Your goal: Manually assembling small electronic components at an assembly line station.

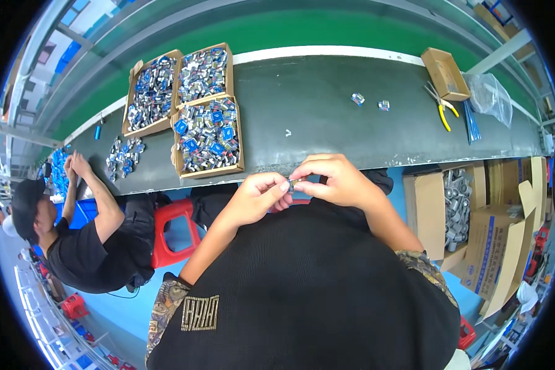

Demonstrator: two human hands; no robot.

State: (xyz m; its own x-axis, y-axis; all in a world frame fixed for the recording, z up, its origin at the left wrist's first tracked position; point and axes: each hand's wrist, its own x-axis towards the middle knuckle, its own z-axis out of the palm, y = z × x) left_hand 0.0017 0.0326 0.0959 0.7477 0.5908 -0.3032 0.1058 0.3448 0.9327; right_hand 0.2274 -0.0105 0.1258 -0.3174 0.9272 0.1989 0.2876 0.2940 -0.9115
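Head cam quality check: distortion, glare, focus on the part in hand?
Head view: strong fisheye, the dark worktable edge bows and the corners are black; lighting even, no harsh glare; the small metallic part pinched between left hand and right hand is too tiny to resolve.

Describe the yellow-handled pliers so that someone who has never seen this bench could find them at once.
Start from the long dark workbench and follow it to its far right end. There, just in front of a small empty cardboard box and left of a clear plastic bag, lie the pliers. Their yellow handles are the only yellow thing on the bench.
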